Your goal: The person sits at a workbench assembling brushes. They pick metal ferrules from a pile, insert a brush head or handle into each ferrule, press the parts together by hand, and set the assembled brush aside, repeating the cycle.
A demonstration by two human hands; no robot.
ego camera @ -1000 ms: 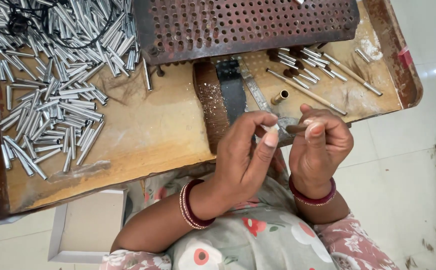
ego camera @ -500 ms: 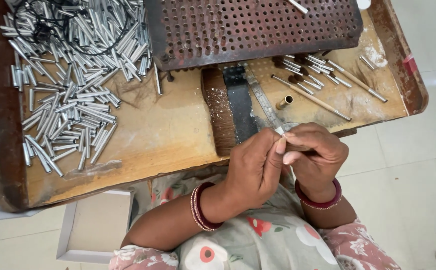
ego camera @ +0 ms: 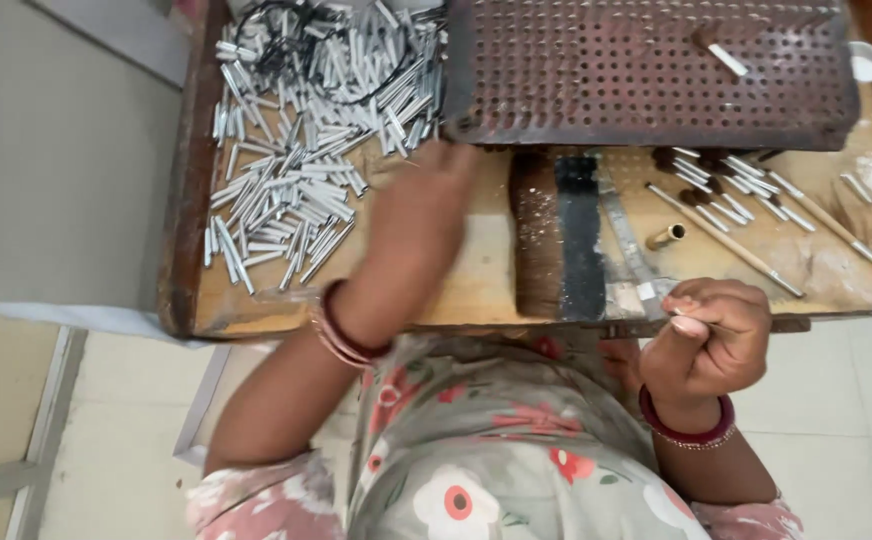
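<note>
While left hand [ego camera: 418, 215] stretches blurred toward metal tubes [ego camera: 296, 190], grip unclear, right hand [ego camera: 708, 335] clenched, pinching thin rod [ego camera: 678, 313]

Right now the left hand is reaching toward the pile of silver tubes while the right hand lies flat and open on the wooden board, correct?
Not quite. In the head view the right hand is curled closed near the board's front edge, not flat and open. The left hand does reach toward the silver tubes.

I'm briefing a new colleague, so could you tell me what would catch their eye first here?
First, the big heap of shiny metal tubes spread over the left of the wooden table, with the left hand blurred beside it. Behind sits a rusty perforated plate, and the right hand is curled at the table's near edge.
</note>
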